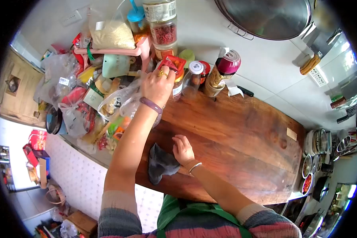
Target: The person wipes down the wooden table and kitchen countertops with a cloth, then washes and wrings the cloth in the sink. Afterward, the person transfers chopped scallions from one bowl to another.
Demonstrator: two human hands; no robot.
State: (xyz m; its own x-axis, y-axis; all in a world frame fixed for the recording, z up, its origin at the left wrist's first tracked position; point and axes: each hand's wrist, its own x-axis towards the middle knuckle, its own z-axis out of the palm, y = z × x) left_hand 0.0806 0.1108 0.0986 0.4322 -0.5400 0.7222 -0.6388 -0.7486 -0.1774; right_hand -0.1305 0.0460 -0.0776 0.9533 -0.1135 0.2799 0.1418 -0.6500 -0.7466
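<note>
"Where is the crumpled dark-grey cloth (161, 163) lying?"

"On the brown wooden desk (234, 137), just left of the right hand (183, 150). Beyond the cloth, the left hand (158, 85) is reaching over a glossy red item (180, 62)."

"Pinching it?"

"I can't tell; its fingertips are hiding. The right hand's fingers are curving loosely, slightly spread."

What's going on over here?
Someone in a green apron is busy at a wooden counter. Their left hand is reaching to a red item among the jars at the back; whether it has a firm grip is hard to tell. Their right hand is beside a crumpled dark grey cloth on the counter. Plastic bags and packets crowd the left end.
</note>
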